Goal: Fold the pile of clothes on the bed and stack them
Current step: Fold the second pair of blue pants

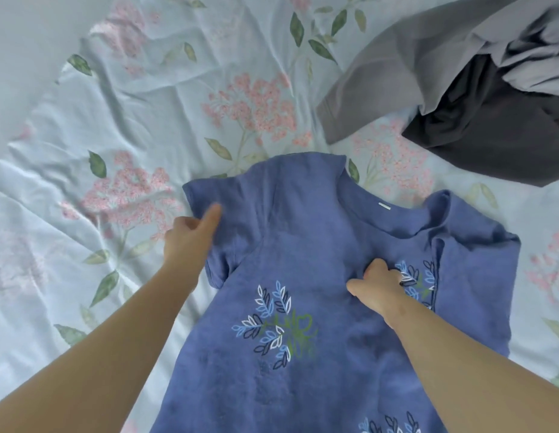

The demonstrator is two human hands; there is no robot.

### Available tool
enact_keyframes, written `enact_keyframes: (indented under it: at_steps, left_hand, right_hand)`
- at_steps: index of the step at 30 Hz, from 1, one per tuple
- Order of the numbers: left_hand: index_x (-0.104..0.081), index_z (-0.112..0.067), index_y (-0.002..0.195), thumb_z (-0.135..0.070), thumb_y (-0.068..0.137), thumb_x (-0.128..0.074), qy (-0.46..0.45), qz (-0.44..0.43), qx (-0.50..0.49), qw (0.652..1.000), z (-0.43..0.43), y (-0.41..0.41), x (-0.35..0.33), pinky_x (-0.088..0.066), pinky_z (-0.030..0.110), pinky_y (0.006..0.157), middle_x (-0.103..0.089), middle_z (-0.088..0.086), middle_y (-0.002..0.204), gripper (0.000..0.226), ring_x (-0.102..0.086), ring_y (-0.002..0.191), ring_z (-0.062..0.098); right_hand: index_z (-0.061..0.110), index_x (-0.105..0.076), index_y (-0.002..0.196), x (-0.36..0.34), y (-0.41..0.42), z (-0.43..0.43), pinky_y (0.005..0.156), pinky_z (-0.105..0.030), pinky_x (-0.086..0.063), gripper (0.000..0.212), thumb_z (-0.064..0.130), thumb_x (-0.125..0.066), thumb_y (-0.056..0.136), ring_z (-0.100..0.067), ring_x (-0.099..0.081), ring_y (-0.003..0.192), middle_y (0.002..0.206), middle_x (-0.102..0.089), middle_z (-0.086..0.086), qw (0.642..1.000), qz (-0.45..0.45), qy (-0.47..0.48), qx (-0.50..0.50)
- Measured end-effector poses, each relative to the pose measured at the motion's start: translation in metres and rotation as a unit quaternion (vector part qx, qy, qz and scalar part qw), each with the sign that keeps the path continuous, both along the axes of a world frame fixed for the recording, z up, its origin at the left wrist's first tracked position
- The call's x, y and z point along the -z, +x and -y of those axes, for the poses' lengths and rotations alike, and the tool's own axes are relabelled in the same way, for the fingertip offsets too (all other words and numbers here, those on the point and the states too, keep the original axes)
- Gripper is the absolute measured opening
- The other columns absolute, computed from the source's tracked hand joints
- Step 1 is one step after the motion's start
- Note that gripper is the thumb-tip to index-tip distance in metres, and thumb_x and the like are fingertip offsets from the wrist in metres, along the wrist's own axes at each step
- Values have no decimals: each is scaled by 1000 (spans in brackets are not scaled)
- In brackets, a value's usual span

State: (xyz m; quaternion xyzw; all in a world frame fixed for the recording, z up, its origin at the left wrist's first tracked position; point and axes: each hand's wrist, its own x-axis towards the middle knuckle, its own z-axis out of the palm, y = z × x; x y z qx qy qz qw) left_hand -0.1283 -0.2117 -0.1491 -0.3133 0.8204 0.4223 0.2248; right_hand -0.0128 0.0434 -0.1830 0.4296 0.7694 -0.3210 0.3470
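Head view: left hand (190,235) pinches sleeve (209,195) of shirt (272,354); right hand (379,287) bunches chest fabric. Risk: uneven pull may skew fold, trap wrinkles.

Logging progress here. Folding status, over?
Left hand pinches blue top's sleeve; right hand grips its chest fabric. Top spread on bedsheet, unfolded. Grey and dark clothes heaped far right, not in the way.

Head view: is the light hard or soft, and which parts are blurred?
Head view: soft, even light, no hard shadows or glare. Head view: the left hand at the blue shirt is smeared by motion; the leaf print is sharper. Head view: the bedsheet blurs leftward.
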Motion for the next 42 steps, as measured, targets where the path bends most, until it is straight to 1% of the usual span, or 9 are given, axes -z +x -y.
enact_keyframes:
  at_steps: [4,7,10,15,20,27,31,34,42]
  left_hand:
    - [-52,-19,99,-10,80,-64,-14,-65,4,998,-6,-6,7,-50,38,76,-60,0,88,24,-59,82,23]
    - [-48,-16,89,-20,81,-69,11,-109,-124,986,-4,-7,4,-42,28,57,-50,-4,72,23,-50,62,14]
    - [-50,-12,68,-30,76,-76,16,6,-3,1000,-9,5,4,-38,26,51,-51,3,62,33,-50,57,21]
    - [-65,-2,93,-10,80,-73,146,47,-27,988,-3,1,4,-56,37,74,-68,12,88,17,-65,78,28]
    - [-63,-7,103,-16,82,-69,277,-5,-50,960,19,-10,1,-57,25,63,-72,6,100,23,-71,86,18]
    - [-60,-13,102,-17,87,-54,-152,-91,146,973,9,-6,-8,-43,36,68,-62,8,83,16,-57,81,33]
    - [-46,-31,122,-23,94,-43,-216,-245,363,873,-46,18,-22,-36,35,62,-56,3,93,29,-56,78,31]
    - [-18,-39,145,-34,97,-40,-258,-127,542,790,-76,43,-10,-38,36,68,-46,4,120,53,-58,99,34]
    - [-2,-39,148,-61,90,-37,-201,-45,449,870,-78,46,7,-39,38,74,-31,9,128,71,-54,101,37]
  right_hand:
    - [8,-36,120,0,-1,-1,99,-42,-41,46,23,-60,83,-37,-42,113,128,-31,-19,1000,7,-2,-7]
    - [7,-36,120,1,-1,-2,98,-42,-42,47,23,-60,83,-37,-42,112,128,-30,-19,1000,11,-4,-9]
    - [7,-36,121,1,-1,-2,96,-41,-42,48,23,-60,83,-36,-42,112,129,-30,-19,1000,11,-3,-12]
    - [7,-38,119,-1,-1,-4,95,-40,-43,46,24,-61,83,-36,-44,112,129,-34,-20,1000,6,-5,-20]
    - [6,-39,119,0,0,-5,92,-38,-44,46,24,-61,83,-36,-45,111,128,-35,-20,1000,-2,-7,-24]
    - [7,-39,117,1,1,-7,93,-39,-44,45,23,-62,82,-32,-43,107,127,-33,-17,1000,-9,-21,-20]
    - [8,-40,114,1,1,-7,90,-38,-43,41,22,-61,81,-31,-43,104,125,-35,-18,999,-15,-22,-20]
    - [10,-39,106,0,2,-7,88,-37,-44,35,21,-61,81,-31,-44,102,124,-38,-19,999,-19,-28,-22]
    - [12,-39,103,-4,5,-7,96,-41,-42,30,21,-59,82,-34,-45,106,121,-31,-14,999,-26,-43,-20]
